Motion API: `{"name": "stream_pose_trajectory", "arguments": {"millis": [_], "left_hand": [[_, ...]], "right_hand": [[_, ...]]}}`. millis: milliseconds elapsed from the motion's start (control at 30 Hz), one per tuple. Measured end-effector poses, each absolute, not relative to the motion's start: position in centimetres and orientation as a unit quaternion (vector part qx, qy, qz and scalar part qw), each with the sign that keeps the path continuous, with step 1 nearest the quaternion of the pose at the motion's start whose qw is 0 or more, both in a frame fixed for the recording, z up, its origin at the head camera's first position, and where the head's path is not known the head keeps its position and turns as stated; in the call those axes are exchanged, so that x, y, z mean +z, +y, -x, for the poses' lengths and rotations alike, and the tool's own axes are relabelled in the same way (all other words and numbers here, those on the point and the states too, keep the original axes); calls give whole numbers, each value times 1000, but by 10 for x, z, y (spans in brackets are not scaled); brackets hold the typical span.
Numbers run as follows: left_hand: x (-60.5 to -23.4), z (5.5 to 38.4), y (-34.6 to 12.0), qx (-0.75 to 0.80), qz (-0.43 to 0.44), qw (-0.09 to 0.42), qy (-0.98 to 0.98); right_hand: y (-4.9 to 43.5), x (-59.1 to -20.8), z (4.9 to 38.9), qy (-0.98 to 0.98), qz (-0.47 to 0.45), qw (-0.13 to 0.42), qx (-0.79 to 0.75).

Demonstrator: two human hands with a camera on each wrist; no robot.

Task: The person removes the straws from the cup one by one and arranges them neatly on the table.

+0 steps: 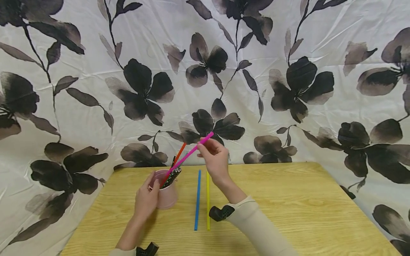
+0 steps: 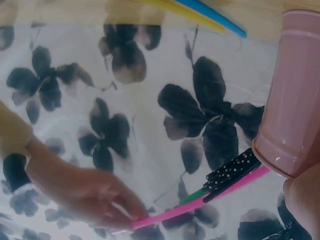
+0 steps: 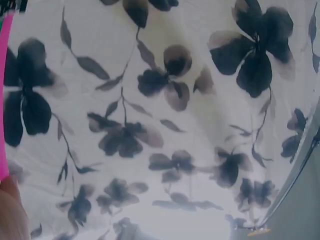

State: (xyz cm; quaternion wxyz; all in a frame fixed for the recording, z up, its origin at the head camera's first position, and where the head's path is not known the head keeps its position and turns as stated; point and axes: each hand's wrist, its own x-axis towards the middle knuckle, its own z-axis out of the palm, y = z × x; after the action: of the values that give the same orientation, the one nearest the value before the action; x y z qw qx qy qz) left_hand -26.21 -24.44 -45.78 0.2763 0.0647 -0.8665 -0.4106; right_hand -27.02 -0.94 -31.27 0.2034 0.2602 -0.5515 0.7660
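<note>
A pink cup [image 1: 167, 197] stands tilted slightly on the table, and my left hand [image 1: 147, 197] holds it around its left side. Between the thumb and fingers of my right hand [image 1: 216, 158] is the upper part of a bright pink straw [image 1: 190, 153]; its lower end goes into the cup's mouth. An orange-red straw [image 1: 180, 153] and several black straws with white dots [image 1: 173, 176] also stick out of the cup. A green straw [image 2: 192, 196] shows beside them in the left wrist view. The right wrist view catches only the pink straw [image 3: 5, 100] and a fingertip.
A blue straw [image 1: 197, 199] and a yellow straw [image 1: 208, 199] lie side by side on the wooden table [image 1: 282, 206], right of the cup. Behind the table hangs a white cloth [image 1: 250, 103] with dark flowers.
</note>
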Motion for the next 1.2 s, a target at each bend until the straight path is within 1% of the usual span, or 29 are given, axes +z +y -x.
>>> {"name": "stream_pose_trajectory", "arguments": {"millis": [167,267,333,467,733,867,1000,1200], "left_hand": [[-456,262,-247,-409,-55,271,-869],[-455,262,-248,-414,-52,268,-868],[-454,262,-249,-415,-54,266,-868],[-452,263,-248,-418,-60,261,-868],[-454,263,-247,-417,-62,250,-872],[-456,262,-246,-418,-59,257,-869],[-456,262,-245,-418,-52,271,-866],[-456,262,-244,-417,-47,268,-867]], "right_hand": [[15,-290,280,-473,-241,268,804],[32,-280,287,-455,-233,288,810],[41,-277,292,-459,-226,290,809],[54,-285,303,-489,-208,287,797],[59,-321,313,-566,-197,295,744],[56,-339,316,-600,-193,282,724],[56,-356,320,-633,-188,252,707],[62,-381,331,-658,-176,179,710]]}}
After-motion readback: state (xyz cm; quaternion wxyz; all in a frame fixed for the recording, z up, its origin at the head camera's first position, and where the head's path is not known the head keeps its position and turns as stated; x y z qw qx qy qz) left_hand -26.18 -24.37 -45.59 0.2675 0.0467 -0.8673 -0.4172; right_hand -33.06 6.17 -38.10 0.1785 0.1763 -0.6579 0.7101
